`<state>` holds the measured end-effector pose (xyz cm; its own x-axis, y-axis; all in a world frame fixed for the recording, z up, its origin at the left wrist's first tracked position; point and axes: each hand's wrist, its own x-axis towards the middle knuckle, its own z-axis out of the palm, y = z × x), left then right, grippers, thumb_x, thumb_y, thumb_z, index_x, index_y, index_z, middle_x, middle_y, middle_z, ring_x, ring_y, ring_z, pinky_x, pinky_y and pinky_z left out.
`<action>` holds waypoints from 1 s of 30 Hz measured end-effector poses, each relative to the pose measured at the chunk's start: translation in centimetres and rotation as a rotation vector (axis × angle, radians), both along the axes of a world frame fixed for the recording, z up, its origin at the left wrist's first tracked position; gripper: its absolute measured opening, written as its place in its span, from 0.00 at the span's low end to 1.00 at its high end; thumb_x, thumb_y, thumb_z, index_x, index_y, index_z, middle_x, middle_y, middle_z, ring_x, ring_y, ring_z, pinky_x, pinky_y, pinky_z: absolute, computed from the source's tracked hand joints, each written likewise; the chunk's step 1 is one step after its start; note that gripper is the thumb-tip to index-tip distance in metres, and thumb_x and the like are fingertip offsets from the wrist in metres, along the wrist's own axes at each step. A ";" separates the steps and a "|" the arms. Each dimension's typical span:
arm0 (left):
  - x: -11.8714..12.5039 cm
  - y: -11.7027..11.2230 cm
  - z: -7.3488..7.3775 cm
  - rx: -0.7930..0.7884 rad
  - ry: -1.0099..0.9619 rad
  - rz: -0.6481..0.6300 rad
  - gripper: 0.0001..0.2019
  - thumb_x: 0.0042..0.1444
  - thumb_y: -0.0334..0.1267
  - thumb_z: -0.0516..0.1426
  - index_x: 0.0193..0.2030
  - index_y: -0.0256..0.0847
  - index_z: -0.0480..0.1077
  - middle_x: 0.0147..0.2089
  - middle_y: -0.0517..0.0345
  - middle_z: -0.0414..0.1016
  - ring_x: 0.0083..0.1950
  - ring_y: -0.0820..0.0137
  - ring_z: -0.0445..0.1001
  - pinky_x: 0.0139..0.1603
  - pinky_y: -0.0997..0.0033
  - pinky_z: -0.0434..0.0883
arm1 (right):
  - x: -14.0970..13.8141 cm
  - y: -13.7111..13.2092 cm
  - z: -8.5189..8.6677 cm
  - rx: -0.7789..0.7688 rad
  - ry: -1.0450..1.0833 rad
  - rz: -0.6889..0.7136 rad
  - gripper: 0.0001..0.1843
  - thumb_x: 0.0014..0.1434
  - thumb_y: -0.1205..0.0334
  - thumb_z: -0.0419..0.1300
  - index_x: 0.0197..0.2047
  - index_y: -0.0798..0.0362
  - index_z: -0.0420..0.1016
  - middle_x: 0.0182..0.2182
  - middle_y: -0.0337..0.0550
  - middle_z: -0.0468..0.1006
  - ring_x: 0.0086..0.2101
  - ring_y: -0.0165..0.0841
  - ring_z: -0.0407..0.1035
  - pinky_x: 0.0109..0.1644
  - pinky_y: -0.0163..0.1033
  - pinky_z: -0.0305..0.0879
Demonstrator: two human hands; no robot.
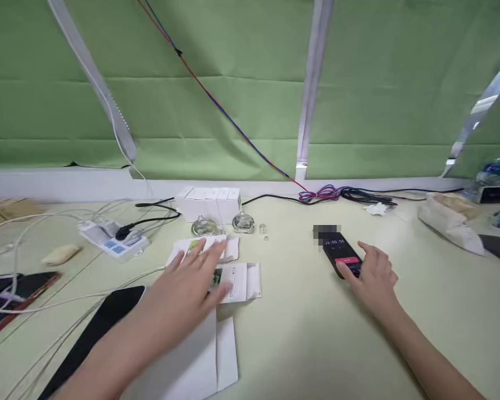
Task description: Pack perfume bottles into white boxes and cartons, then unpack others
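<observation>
My left hand (191,280) lies flat with its fingers spread over printed paper sheets (241,280) in the middle of the pale green table (300,333); it holds nothing. My right hand (373,272) rests on the near end of a black phone (339,253) whose screen shows a timer and a red button; its fingers are apart and a fingertip touches the screen's lower edge. Two small round glass bottles (204,226) (243,222) stand behind the papers, in front of a row of white boxes (208,203).
A white power strip (112,239) with plugged cables sits at the left, with phones (8,297) and a dark slab (95,328) near the left edge. Tangled cables (341,194) run along the back. A cloth bag (450,222) and a water bottle (498,166) sit at the right.
</observation>
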<state>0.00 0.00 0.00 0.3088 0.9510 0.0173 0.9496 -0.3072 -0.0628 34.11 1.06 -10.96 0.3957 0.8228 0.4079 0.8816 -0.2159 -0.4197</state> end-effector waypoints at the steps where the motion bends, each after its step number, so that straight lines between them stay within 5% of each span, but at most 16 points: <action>1: 0.1 1.7 0.2 -0.027 -0.001 0.037 0.31 0.59 0.49 0.43 0.66 0.35 0.47 0.67 0.50 0.50 0.68 0.56 0.42 0.64 0.51 0.49 | -0.1 -0.1 0.0 0.015 -0.010 0.012 0.34 0.55 0.42 0.46 0.57 0.55 0.54 0.53 0.59 0.59 0.54 0.52 0.54 0.50 0.59 0.53; 6: 0.0 7.0 -0.6 -0.191 -0.023 0.058 0.28 0.60 0.46 0.43 0.64 0.33 0.52 0.67 0.43 0.51 0.67 0.54 0.47 0.61 0.53 0.54 | -0.2 -0.5 -0.3 0.065 -0.034 0.071 0.28 0.57 0.45 0.44 0.56 0.52 0.55 0.51 0.55 0.60 0.51 0.51 0.56 0.49 0.57 0.54; 11: -0.6 6.4 -3.5 -0.318 -0.047 0.024 0.27 0.61 0.48 0.42 0.64 0.41 0.52 0.69 0.49 0.42 0.68 0.56 0.42 0.62 0.54 0.53 | 0.0 -0.5 -0.3 0.061 -0.013 0.095 0.25 0.58 0.47 0.44 0.54 0.51 0.57 0.49 0.54 0.61 0.48 0.50 0.59 0.48 0.57 0.55; 16: -1.1 5.6 -3.9 -0.350 -0.106 0.024 0.28 0.60 0.50 0.42 0.66 0.41 0.48 0.69 0.51 0.40 0.69 0.58 0.40 0.63 0.54 0.50 | 0.0 -0.3 0.0 0.033 0.016 0.095 0.24 0.58 0.48 0.44 0.53 0.51 0.58 0.49 0.54 0.62 0.49 0.50 0.58 0.49 0.58 0.54; 23: -0.2 6.8 -2.9 -0.355 -0.107 0.043 0.26 0.58 0.53 0.42 0.57 0.39 0.61 0.55 0.45 0.69 0.54 0.57 0.68 0.47 0.63 0.66 | 1.1 -0.1 0.1 -0.020 0.112 -0.001 0.26 0.56 0.49 0.45 0.54 0.53 0.58 0.49 0.55 0.61 0.50 0.51 0.57 0.49 0.58 0.54; 30: 2.0 9.4 -3.5 -0.269 -0.061 0.073 0.18 0.59 0.48 0.48 0.40 0.36 0.70 0.40 0.48 0.75 0.37 0.64 0.74 0.38 0.65 0.69 | 1.3 -0.2 0.5 -0.044 0.155 -0.025 0.26 0.55 0.49 0.45 0.54 0.53 0.58 0.49 0.55 0.60 0.51 0.51 0.56 0.50 0.58 0.54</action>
<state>1.95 9.38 -3.49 0.2449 0.9438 -0.2220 0.9695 -0.2354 0.0691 35.41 0.83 -10.45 0.4713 0.8280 0.3037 0.8012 -0.2579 -0.5400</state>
